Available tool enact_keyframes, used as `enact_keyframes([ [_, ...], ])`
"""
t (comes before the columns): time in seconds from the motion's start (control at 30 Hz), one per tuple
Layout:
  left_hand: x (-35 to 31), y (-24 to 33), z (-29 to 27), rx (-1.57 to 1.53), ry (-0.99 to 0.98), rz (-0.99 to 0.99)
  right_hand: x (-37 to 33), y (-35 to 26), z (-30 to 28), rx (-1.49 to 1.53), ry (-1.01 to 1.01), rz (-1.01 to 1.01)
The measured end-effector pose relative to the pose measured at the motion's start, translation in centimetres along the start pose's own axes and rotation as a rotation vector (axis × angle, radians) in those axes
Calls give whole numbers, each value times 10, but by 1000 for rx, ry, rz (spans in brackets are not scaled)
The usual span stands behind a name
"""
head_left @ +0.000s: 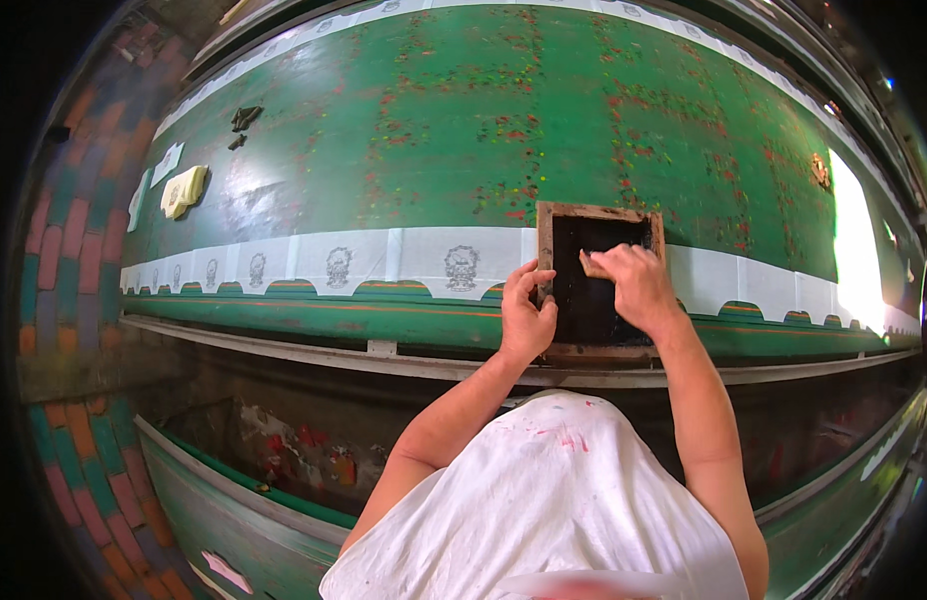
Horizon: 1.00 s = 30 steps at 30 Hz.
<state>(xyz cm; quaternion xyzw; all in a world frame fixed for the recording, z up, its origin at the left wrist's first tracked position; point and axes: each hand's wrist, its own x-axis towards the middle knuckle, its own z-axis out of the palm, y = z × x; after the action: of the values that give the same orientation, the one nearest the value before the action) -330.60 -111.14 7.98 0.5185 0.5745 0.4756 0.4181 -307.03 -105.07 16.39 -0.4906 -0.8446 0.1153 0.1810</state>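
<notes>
A wooden-framed printing screen (602, 211) with a dark, ink-covered inside lies at the near edge of the long green table, over a row of white cut pieces (424, 255). My left hand (527, 318) grips the left side of its frame, thumb and fingers closed on the wood. Inside the frame, my right hand (639, 287) is closed around a small wooden squeegee (591, 265), which is partly hidden by the fingers. To the left of the screen, several white pieces carry a dark printed emblem (462, 268). Those to the right look plain.
A folded yellow cloth (184, 191) and a dark crumpled rag (246, 118) lie on the table's left part. Red and yellow ink spots dot the green top (464, 120). A metal rail (434, 367) runs along the near edge. Another green table (234, 530) stands behind me.
</notes>
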Motion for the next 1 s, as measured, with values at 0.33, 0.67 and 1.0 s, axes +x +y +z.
enact_keyframes([
  [0.33, 7, -5, 0, 63, -19, 40, -76, -64, -2, -10, -15, -46],
  [0.67, -1, -1, 11, 133, 15, 159, -137, -49, -9, 167, 189, 99],
  [1.0, -22, 30, 90, 103, 50, 325, -228, 38, -23, 559, 504, 486],
])
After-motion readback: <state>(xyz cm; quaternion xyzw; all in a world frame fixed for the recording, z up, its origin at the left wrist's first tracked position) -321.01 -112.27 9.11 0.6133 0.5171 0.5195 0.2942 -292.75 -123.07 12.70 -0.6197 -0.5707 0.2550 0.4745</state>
